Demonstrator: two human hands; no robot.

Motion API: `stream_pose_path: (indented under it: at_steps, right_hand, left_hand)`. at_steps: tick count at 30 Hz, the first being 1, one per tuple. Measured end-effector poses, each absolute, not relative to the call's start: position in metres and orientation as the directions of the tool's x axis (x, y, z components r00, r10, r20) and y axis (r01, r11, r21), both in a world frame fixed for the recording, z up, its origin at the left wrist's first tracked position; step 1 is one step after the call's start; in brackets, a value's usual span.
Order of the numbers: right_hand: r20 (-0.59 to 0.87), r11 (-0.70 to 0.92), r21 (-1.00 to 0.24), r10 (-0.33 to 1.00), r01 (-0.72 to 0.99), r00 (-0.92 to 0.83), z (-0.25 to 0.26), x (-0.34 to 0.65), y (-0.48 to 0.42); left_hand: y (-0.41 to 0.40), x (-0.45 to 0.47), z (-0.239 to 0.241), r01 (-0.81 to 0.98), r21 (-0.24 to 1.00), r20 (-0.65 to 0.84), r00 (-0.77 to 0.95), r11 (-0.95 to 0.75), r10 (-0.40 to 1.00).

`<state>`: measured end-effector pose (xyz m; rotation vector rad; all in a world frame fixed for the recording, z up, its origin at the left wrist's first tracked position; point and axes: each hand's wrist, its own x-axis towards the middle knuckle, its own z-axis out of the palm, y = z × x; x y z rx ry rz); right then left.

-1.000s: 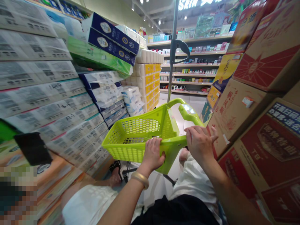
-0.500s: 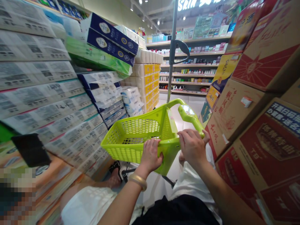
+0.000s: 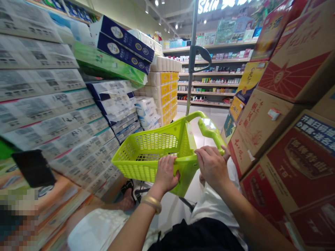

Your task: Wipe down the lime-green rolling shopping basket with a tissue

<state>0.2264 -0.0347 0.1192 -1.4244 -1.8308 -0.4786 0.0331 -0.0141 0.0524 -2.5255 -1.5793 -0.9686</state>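
Note:
A lime-green shopping cart basket (image 3: 146, 143) with perforated walls stands in front of me, turned sideways. My left hand (image 3: 166, 174) is closed over its near rim, fingers on the inside and thumb outside. A gold-coloured bangle (image 3: 151, 203) circles that wrist. My right hand (image 3: 211, 165) grips the near corner, where the rim meets the curved green handle (image 3: 210, 130); part of its grip is hidden. Only the floor grid of the basket shows inside, with nothing visible lying on it. Dark cart legs (image 3: 187, 204) show beneath.
Stacked tissue packs (image 3: 52, 101) rise along the left. Cardboard cartons (image 3: 282, 136) form a wall at the right. A grey pole (image 3: 192, 66) with a looped handle stands beyond the cart. Product shelves (image 3: 217, 73) line the back. A black phone-like slab (image 3: 34, 168) lies at far left.
The cart basket and both hands have shifted very slightly left. The hold of each hand on the cart looks the same.

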Motion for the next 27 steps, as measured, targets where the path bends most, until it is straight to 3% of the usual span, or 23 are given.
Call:
stream_pose_path:
  at_steps: [7, 16, 27]
  right_hand:
    - [0.779, 0.196, -0.181, 0.626, 0.964, 0.019, 0.123, 0.252, -0.033]
    - [0.707, 0.344, -0.105, 0.686, 0.933, -0.173, 0.113, 0.204, -0.029]
    - [0.783, 0.245, -0.156, 0.621, 0.957, -0.031, 0.122, 0.252, -0.031]
  left_hand:
    - [-0.014, 0.040, 0.050, 0.812, 0.308, 0.526, 0.288, -0.495, 0.800]
    - [-0.012, 0.041, 0.052, 0.825, 0.261, 0.520, 0.318, -0.502, 0.793]
    - [-0.015, 0.048, 0.050, 0.811, 0.295, 0.540, 0.295, -0.505, 0.788]
